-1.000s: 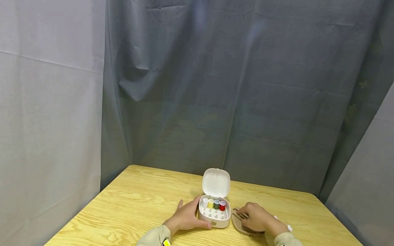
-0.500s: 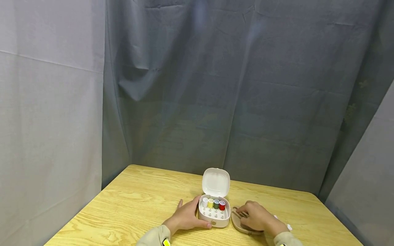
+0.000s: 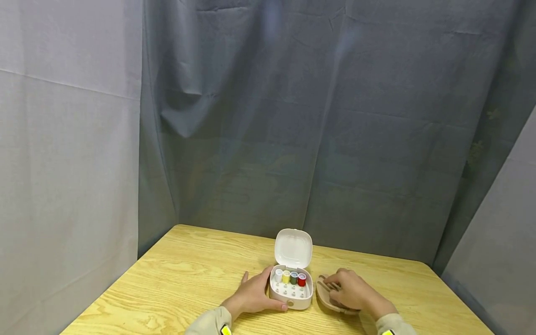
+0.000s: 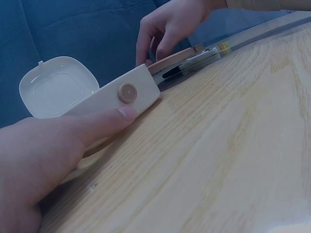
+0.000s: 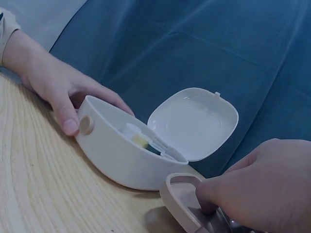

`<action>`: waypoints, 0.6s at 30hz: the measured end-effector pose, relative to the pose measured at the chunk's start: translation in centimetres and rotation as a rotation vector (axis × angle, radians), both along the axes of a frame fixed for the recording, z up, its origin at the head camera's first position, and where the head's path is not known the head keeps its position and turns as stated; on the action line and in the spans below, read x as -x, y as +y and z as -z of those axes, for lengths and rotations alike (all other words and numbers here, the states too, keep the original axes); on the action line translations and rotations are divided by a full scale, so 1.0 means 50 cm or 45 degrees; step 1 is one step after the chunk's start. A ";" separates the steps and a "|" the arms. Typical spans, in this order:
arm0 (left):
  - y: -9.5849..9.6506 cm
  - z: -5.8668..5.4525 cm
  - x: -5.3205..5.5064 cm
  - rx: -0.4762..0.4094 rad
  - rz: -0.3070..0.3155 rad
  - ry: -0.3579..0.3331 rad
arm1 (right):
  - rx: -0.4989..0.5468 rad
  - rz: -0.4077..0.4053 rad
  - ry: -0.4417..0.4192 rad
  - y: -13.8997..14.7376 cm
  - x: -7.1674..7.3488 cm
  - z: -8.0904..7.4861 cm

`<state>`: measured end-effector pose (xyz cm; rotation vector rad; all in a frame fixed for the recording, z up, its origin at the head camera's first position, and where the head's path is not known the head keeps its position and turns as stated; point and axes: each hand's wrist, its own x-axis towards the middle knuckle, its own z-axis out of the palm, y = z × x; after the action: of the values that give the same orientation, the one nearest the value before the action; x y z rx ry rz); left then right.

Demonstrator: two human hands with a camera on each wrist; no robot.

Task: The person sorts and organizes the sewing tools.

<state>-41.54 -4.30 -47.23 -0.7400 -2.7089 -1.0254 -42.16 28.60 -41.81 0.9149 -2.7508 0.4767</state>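
Your left hand [image 3: 251, 295] holds the white box [image 3: 296, 305] on the bench [image 3: 201, 265]. Your thumb lies on the front, near the round brown button [image 4: 127, 92], and another finger goes along the left side, so you grip the corner. The lid [image 3: 293, 248] stands up at the back. In the box you have 4 spools in 1 row: a white spool [image 3: 278, 276], a yellow spool [image 3: 286, 277], a dark green spool [image 3: 294, 278] and a red spool [image 3: 301, 280]. In front of them are 2 rows of little pegs [image 3: 293, 294].

Your right hand [image 3: 353, 293] reaches down into the brown tray [image 3: 323, 296], just to the right of the box. Its fingers are bent, but I cannot tell if they pinch anything. Behind the bench hangs a big grey curtain [image 3: 251, 139].
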 end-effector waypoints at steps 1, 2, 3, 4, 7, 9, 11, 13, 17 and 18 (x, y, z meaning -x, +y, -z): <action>0.000 0.000 0.000 0.001 0.000 -0.001 | 0.003 0.001 0.007 0.000 0.000 -0.002; 0.000 0.000 0.000 0.002 -0.001 -0.002 | 0.005 0.001 0.022 0.001 -0.001 -0.004; 0.000 0.000 0.000 0.000 0.000 -0.002 | 0.009 -0.003 0.031 0.001 -0.001 -0.006; 0.000 0.000 0.000 -0.002 0.000 -0.002 | 0.014 -0.011 0.039 0.002 -0.001 -0.009; 0.000 0.001 0.001 -0.005 0.000 0.000 | 0.013 -0.018 0.062 0.004 -0.001 -0.016; 0.000 0.001 0.002 -0.007 -0.001 0.001 | 0.020 -0.014 0.056 0.004 -0.002 -0.021; 0.000 0.002 0.002 -0.008 -0.003 0.000 | 0.023 -0.001 0.052 0.003 -0.003 -0.026; 0.000 0.002 0.001 -0.009 -0.003 -0.003 | 0.028 0.003 0.049 0.002 -0.005 -0.030; 0.000 0.001 0.000 -0.003 -0.002 -0.007 | 0.029 -0.021 0.093 0.001 -0.007 -0.036; 0.000 0.000 -0.001 0.000 -0.002 -0.006 | 0.030 -0.028 0.099 0.001 -0.007 -0.037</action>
<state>-41.49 -4.29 -47.24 -0.7368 -2.7134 -1.0279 -41.82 28.66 -39.95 0.9389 -2.6626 0.4658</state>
